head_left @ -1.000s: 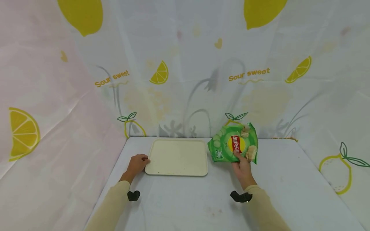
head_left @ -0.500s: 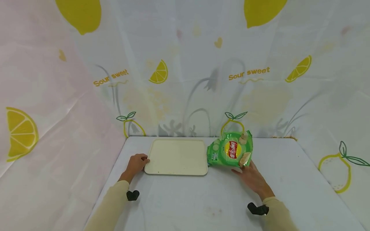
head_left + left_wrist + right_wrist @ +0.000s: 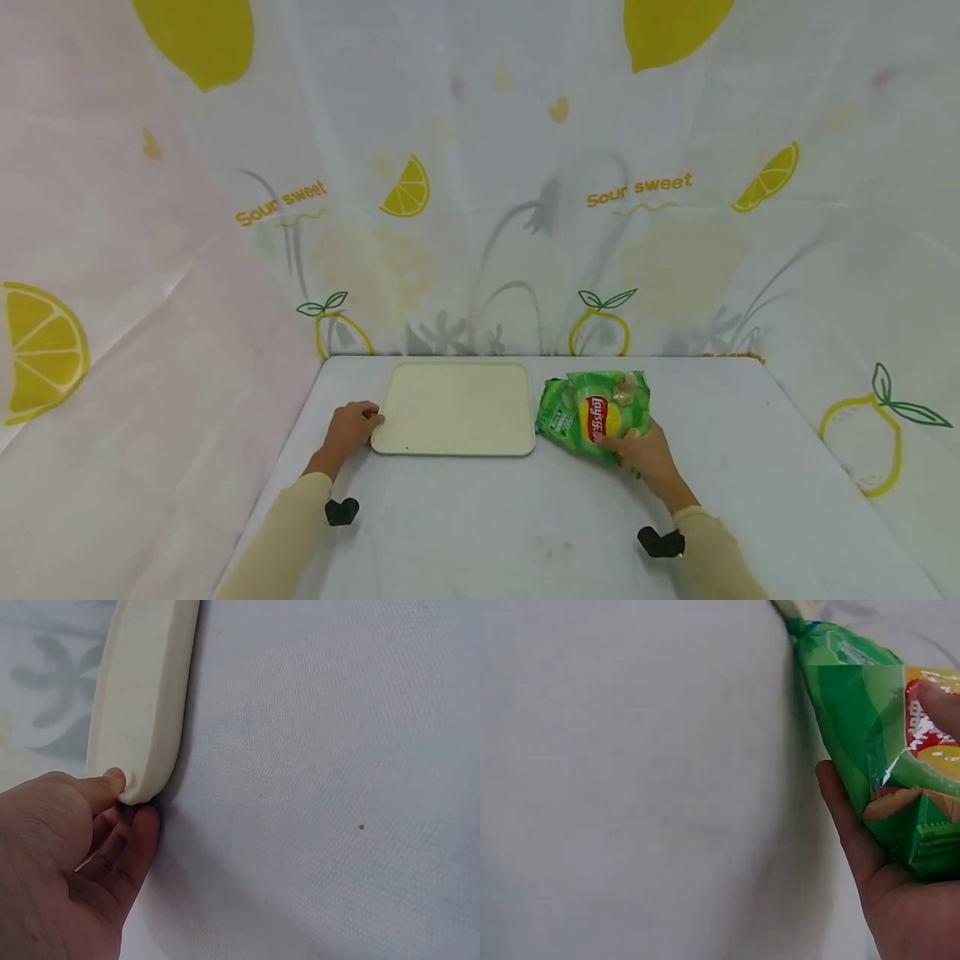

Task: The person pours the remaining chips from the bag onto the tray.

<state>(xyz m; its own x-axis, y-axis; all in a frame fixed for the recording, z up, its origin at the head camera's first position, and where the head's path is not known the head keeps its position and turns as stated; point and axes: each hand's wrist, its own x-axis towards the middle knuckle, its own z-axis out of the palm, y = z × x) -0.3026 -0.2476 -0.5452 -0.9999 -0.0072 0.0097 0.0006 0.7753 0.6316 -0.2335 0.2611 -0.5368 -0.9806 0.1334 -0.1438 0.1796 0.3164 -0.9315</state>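
A cream rectangular tray (image 3: 453, 408) lies on the white-covered table. My left hand (image 3: 348, 432) pinches its left edge; in the left wrist view the thumb of that hand (image 3: 56, 832) is on the rim of the tray (image 3: 142, 697) and the fingers are below. To the right of the tray is a green Lay's chip bag (image 3: 592, 412). My right hand (image 3: 651, 458) grips the bag's near right part, thumb on the front near the red label. In the right wrist view, fingers of the right hand (image 3: 915, 915) reach behind the chip bag (image 3: 855, 712).
The white tablecloth (image 3: 465, 525) spreads in front of the tray and to the right of the bag. A lemon-printed curtain (image 3: 480, 208) stands behind the table and along both sides. Black wrist mounts (image 3: 342, 512) sit on both wrists.
The chip bag has come down lower and nearer. My right hand first shifted right along its lower edge, then took a new grip with the thumb on the front. The left hand keeps its hold.
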